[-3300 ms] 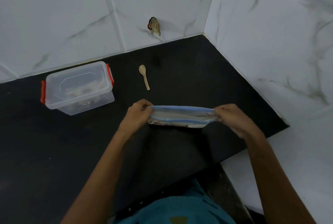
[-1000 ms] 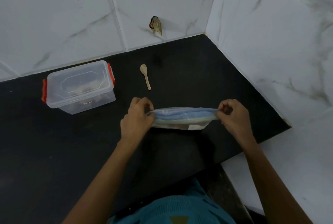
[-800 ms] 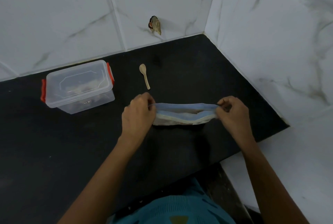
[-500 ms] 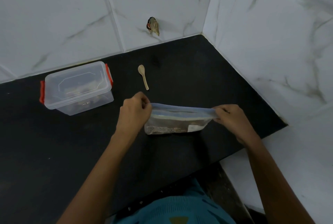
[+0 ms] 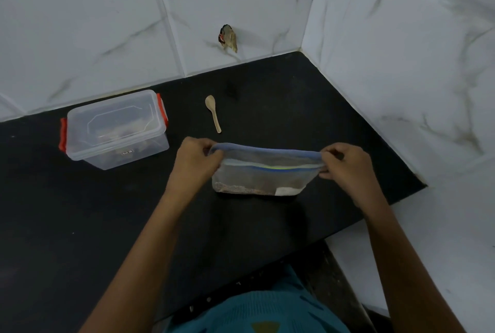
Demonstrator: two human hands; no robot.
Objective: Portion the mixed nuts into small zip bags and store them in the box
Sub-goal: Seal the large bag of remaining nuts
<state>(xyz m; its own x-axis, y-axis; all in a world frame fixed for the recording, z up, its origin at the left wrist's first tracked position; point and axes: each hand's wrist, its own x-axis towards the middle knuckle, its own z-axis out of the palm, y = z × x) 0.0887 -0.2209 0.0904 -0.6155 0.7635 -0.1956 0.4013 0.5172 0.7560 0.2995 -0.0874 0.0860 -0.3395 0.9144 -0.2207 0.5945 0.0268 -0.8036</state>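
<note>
1. I see a clear plastic zip bag with a blue seal strip (image 5: 263, 180) held upright by its two top corners, mouth pulled open, with brown mixed nuts (image 5: 238, 188) along its bottom.
2. A clear rectangular plastic box with red clips (image 5: 115, 131) sits lidded, left of the bag, near the wall.
3. A small wooden spoon (image 5: 213, 113) lies flat between them, bowl toward the wall.

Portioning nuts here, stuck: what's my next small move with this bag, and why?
Probably let the right hand go for the wooden spoon: it and the left hand pinch the zip bag at its top corners, mouth seemingly open, nuts at the bottom, spoon untouched.
</note>
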